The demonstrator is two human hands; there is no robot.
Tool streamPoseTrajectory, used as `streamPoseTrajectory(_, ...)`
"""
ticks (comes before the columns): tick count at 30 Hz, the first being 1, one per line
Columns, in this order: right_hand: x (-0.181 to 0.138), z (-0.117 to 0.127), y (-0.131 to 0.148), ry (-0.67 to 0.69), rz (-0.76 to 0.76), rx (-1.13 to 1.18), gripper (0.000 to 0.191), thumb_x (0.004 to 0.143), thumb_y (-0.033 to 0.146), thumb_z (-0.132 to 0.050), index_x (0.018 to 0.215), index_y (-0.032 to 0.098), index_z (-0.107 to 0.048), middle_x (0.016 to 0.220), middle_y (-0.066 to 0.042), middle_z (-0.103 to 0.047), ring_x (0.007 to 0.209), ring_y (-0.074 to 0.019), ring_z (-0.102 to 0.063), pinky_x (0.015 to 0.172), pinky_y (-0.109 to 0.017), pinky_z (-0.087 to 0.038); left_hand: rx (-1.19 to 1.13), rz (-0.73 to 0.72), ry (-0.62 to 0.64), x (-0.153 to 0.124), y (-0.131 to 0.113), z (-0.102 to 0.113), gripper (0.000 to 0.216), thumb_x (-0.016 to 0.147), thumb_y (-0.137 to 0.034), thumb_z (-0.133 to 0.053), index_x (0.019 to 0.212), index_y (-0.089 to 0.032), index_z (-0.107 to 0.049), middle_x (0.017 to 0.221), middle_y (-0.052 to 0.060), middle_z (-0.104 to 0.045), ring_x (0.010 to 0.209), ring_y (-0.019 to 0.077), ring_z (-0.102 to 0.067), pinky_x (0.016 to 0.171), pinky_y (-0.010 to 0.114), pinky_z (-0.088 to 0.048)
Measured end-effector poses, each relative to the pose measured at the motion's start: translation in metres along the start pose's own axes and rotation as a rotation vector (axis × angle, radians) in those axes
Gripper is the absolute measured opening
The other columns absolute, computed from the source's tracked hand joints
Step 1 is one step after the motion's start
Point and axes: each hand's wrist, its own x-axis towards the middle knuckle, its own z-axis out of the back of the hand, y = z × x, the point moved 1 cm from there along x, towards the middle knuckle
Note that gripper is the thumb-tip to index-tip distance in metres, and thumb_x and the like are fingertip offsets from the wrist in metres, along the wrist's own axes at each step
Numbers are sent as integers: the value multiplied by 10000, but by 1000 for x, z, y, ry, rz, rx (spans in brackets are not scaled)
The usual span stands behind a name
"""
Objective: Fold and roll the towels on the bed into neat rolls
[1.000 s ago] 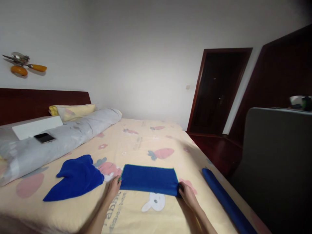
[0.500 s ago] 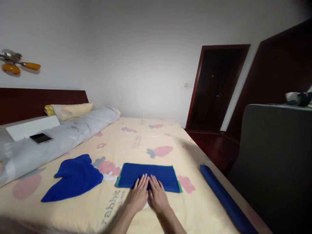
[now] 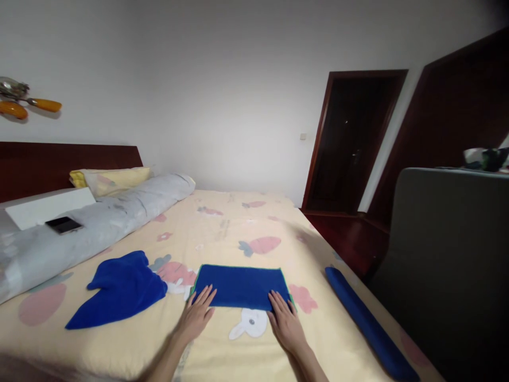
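A blue cloth with green edging lies flat on the bed, folded into a rectangle. My left hand rests at its near left corner, fingers stretched out over the fabric. At the near right corner lies my right hand, its fingers also extended flat on the cloth. Neither hand grips anything. To the left, a second blue cloth is spread in a crumpled, uneven shape, apart from my hands.
The bed has a yellow sheet with carrot and rabbit prints. A long blue roll lies along its right edge, beside a dark chair back. A phone sits on a grey rolled bedding bundle at the left.
My hands have moved apart from the middle of the folded cloth, the left one to the left corner and the right one to the right corner. The cloth stays in place.
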Motion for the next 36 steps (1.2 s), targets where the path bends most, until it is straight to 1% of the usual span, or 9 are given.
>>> streamPoseTrajectory(5,-8,12,-30,9,-59,-1,501,963,403,-325,1421,238,-445,1494,-87,-411,1390,-264,-370,1093,-538,-337,-109,42,57,-6,27,9,520,969,-302,-361,1481,-369,-300,1561,34,-320,1430,231,-306,1139,553,-240)
streamPoseTrajectory(9,-6,21,-46,29,7,70,482,932,337,-370,1386,231,-491,1456,-106,-465,1345,-263,-440,1055,-517,-384,-175,69,30,-6,42,10,557,903,-209,-432,1440,-352,-396,1520,45,-404,1394,235,-376,1124,536,-287)
streamPoseTrajectory(13,1,27,-56,5,79,128,475,880,229,-393,1327,212,-552,1381,-121,-554,1267,-259,-530,999,-469,-446,-202,81,-37,-2,47,12,588,824,-122,-471,1376,-320,-497,1448,42,-508,1333,217,-467,1093,466,-375)
streamPoseTrajectory(16,4,31,-57,-16,109,126,435,886,225,-398,1273,195,-596,1330,-134,-597,1217,-269,-573,988,-464,-458,-192,57,-99,1,48,13,596,769,-62,-472,1307,-297,-576,1373,47,-582,1275,205,-533,1058,422,-426)
streamPoseTrajectory(19,5,33,-56,-14,142,76,399,919,234,-385,1233,168,-623,1304,-157,-611,1203,-282,-583,978,-463,-465,-150,4,-127,1,48,16,564,759,-54,-465,1250,-280,-627,1312,55,-626,1243,214,-562,1048,443,-439)
streamPoseTrajectory(22,3,36,-55,-20,199,8,410,912,166,-360,1224,137,-624,1279,-174,-623,1179,-287,-601,955,-461,-477,-95,-51,-153,-2,48,20,542,768,-60,-456,1220,-290,-650,1264,44,-656,1201,217,-597,1032,449,-459)
streamPoseTrajectory(28,-18,47,-53,-70,304,-68,470,850,56,-340,1218,144,-620,1239,-152,-656,1152,-262,-620,938,-417,-484,-49,-193,-285,-28,43,26,522,753,-65,-504,1183,-309,-673,1174,33,-709,1078,209,-674,958,383,-522)
streamPoseTrajectory(31,-36,50,-50,-96,323,-49,406,871,99,-394,1203,169,-617,1210,-145,-674,1123,-256,-636,928,-398,-478,5,-260,-327,-48,38,29,528,747,-60,-515,1192,-302,-666,1163,40,-715,1063,207,-681,923,362,-538)
streamPoseTrajectory(36,-63,54,-41,-157,329,-26,326,862,173,-501,1174,193,-595,1155,-127,-698,1075,-256,-652,931,-393,-443,91,-303,-363,-78,29,30,530,755,-64,-520,1221,-284,-640,1131,38,-733,1054,202,-686,896,348,-545)
